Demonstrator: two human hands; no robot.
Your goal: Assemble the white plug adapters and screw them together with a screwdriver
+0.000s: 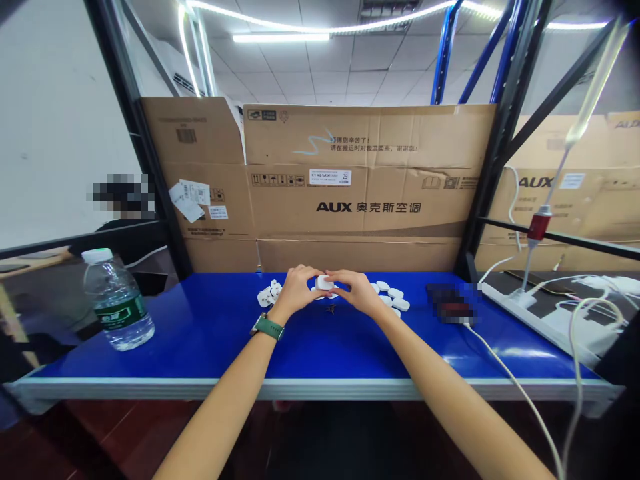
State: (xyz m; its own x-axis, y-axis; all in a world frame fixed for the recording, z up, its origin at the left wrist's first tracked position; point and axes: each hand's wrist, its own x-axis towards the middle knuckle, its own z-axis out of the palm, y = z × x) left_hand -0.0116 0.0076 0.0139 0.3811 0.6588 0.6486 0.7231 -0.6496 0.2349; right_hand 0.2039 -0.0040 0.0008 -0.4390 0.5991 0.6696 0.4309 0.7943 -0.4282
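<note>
Between the fingertips of my left hand (299,292) and my right hand (358,291) is a small white plastic piece (325,283) with rounded corners. Both hands pinch it just above the blue tabletop, thumbs toward me. Part of another white piece shows behind and below it, mostly hidden. On the table just in front of the fingers lie a few tiny dark parts (331,309), too small to make out. A cluster of white pieces with dark holes (269,294) rests beside my left hand. Several smooth white rounded pieces (395,294) lie beyond my right wrist.
A water bottle (120,303) stands on the left of the blue table (200,347). At the right is a blurred dark device (453,303) with a white cable (510,380). Cardboard (360,193) walls off the back, between dark metal posts. A person sits behind at the left.
</note>
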